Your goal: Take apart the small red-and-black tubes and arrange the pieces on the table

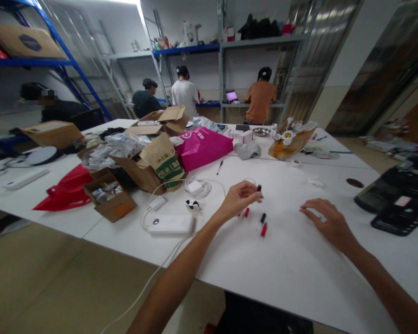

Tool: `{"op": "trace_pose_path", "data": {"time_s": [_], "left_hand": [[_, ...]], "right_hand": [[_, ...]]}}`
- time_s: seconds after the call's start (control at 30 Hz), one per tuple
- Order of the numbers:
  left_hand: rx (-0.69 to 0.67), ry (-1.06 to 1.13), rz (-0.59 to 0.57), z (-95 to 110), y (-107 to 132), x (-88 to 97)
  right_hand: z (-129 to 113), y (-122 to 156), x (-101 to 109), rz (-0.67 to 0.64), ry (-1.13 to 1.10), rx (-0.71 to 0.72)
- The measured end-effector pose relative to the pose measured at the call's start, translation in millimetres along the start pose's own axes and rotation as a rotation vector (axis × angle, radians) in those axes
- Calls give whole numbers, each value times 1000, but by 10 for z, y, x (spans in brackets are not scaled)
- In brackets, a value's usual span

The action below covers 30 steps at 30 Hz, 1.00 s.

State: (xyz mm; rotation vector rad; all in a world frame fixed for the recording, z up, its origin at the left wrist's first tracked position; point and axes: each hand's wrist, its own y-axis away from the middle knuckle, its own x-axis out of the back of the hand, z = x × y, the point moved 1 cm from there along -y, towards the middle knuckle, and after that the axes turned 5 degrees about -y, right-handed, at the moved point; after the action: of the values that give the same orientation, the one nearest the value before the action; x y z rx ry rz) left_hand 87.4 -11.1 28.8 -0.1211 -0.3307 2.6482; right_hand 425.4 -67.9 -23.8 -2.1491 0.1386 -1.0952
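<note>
My left hand (241, 196) hovers just above the white table (282, 269), its fingers pinched on a small black cylinder (259, 188). Under and beside it lie small red and black pieces (263, 224), and another red piece (245, 212) sits close to the palm. My right hand (325, 219) rests on the table to the right, palm down with fingers spread and nothing in it.
A white power bank (170, 224) with cables lies left of my left hand. Behind it stand a small cardboard box (110, 195), brown paper bags (162, 160), a pink bag (204, 145) and a red bag (67, 189). Black devices (397, 199) sit at the right edge. Three people stand at the far shelves.
</note>
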Motion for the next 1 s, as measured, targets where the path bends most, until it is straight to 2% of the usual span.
{"op": "trace_pose_path", "data": {"time_s": [0.1,0.2,0.37,0.47,0.6,0.73,0.87,1.0], "left_hand": [[28,-66,36,-117,-17,-37],[1,-120,54,-212,-35,-51],[11,-176,80,-248,-30,-70],[18,-197,78,-272,-23,-82],[-18,-235,82,-311,-22,-98],[-96,-301,113,-263,0,-137],[-215,-381,100,-176,39,-182],[-285,-439,74,-166,52,-198]], "right_hand": [[-311,-227,52,123,-85,5],[-522,-426,14,281,-93,-13],[-617,-576,-142,626,-273,-15],[-628,-581,-192,708,-360,-2],[-641,-515,-235,647,-427,-50],[-693,-417,-322,419,-430,-91],[-788,-346,-395,227,-311,-23],[-822,-320,-421,180,-291,35]]}}
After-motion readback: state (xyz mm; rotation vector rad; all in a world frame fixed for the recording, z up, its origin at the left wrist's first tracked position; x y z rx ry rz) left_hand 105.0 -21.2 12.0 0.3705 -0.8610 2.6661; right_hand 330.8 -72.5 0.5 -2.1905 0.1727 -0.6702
